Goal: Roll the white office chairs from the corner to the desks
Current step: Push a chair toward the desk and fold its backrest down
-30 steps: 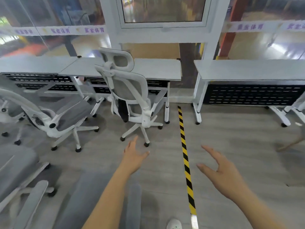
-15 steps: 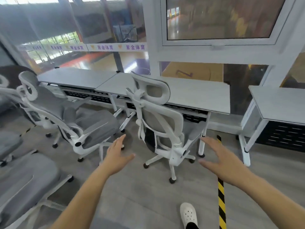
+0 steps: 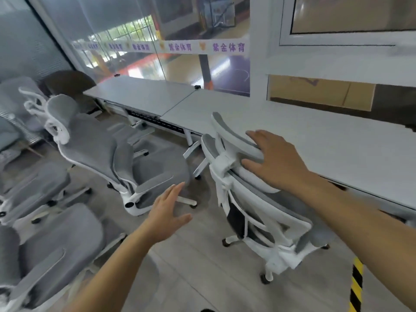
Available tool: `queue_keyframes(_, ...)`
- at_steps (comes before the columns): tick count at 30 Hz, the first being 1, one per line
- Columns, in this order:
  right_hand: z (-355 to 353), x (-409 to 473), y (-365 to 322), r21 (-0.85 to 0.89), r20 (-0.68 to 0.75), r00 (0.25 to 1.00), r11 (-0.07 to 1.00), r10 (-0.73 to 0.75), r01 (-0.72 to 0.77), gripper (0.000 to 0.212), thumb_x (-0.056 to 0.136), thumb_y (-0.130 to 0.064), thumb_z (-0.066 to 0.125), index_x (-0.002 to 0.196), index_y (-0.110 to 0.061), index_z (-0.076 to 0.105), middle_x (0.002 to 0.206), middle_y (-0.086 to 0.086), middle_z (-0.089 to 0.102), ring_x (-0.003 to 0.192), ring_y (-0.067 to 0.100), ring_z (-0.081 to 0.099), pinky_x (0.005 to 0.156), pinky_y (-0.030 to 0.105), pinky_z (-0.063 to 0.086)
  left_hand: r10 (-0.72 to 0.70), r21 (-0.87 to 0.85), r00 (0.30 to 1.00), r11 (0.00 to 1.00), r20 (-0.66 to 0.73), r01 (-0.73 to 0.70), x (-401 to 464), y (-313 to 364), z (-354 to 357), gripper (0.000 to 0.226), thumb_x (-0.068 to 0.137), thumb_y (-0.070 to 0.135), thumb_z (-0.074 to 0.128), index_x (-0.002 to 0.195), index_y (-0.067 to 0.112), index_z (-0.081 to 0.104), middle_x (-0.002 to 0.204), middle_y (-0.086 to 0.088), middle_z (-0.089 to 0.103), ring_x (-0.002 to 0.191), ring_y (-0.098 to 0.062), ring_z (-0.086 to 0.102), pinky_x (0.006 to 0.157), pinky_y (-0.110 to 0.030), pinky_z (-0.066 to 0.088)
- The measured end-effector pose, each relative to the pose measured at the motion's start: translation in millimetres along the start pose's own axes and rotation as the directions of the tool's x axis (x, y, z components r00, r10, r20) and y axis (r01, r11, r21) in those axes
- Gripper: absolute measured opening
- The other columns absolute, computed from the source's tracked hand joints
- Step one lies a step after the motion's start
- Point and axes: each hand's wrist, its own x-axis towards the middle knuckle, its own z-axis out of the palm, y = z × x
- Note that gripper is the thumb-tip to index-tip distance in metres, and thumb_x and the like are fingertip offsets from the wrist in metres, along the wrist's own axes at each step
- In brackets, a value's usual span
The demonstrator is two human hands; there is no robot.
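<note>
At the bottom of the frame both forearms reach up and forward. The left hand [image 3: 167,211] sits at lower centre, its grip open, fingers spread and holding nothing, hanging in the gap between two chairs. Just right of it and higher, the right hand [image 3: 273,161] lies open-palmed on the headrest [image 3: 236,137] of the nearest white chair [image 3: 265,212], fingers flat over the top edge and not yet curled round it. That chair stands at centre right with its back toward the camera and its seat facing the tabletop [image 3: 315,149], already close against the edge. The right hand is plainly the nearer one; the left is well apart from the backrest. Left of centre a second chair [image 3: 108,158] faces sideways, and more chairs [image 3: 45,248] crowd the lower left. Pushing the backrest on toward the upper right would likely tuck the seat under.
</note>
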Motion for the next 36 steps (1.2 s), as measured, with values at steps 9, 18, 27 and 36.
queue_keyframes(9, 66, 64, -47, -0.28, -0.118, 0.938, 0.896, 0.325, -0.346, 0.061, 0.091, -0.057, 0.042, 0.145, -0.03, 0.032, 0.136, -0.001, 0.05, 0.123, 0.027, 0.048, 0.105, 0.048, 0.03, 0.267, 0.185, 0.961, 0.943, 0.072, -0.276, 168, -21, -23, 0.085, 0.079, 0.042, 0.07, 0.148, 0.043, 0.019, 0.16, 0.004, 0.013, 0.146, -0.024, 0.008, 0.118, -0.043, 0.013)
queue_keyframes(18, 161, -2, -98, -0.029, -0.518, 0.648, 0.746, 0.558, -0.665, 0.075, 0.085, -0.059, 0.047, 0.151, -0.038, 0.02, 0.161, 0.002, 0.014, 0.151, 0.028, 0.006, 0.118, 0.058, 0.01, 0.475, 0.309, 0.817, 0.764, 0.326, -0.567, 294, -33, -17, 0.066, 0.083, 0.07, 0.045, 0.143, 0.046, 0.029, 0.16, 0.008, 0.016, 0.147, -0.024, 0.004, 0.119, -0.048, 0.006)
queue_keyframes(27, 178, -44, -43, -0.055, -0.257, 0.48, 0.483, 0.839, -0.874, 0.066, 0.086, -0.074, 0.039, 0.142, -0.039, 0.037, 0.154, -0.009, 0.032, 0.149, 0.024, 0.009, 0.116, 0.062, 0.008, 0.554, 0.213, 0.8, 0.774, 0.228, -0.597, 286, -45, 2, 0.072, 0.077, 0.074, 0.051, 0.135, 0.033, 0.042, 0.151, -0.002, 0.03, 0.142, -0.028, 0.018, 0.116, -0.054, 0.01)
queue_keyframes(36, 173, -63, -44, -0.026, -0.286, 0.5, 0.515, 0.817, -0.857, 0.07, 0.081, -0.082, 0.033, 0.133, -0.038, 0.045, 0.147, -0.006, 0.04, 0.15, 0.027, 0.01, 0.117, 0.061, 0.011, 0.49, 0.093, 0.86, 0.858, 0.143, -0.505, 240, -57, 5, 0.059, 0.076, 0.068, 0.06, 0.125, 0.036, 0.049, 0.141, 0.004, 0.036, 0.135, -0.027, 0.029, 0.111, -0.059, 0.017)
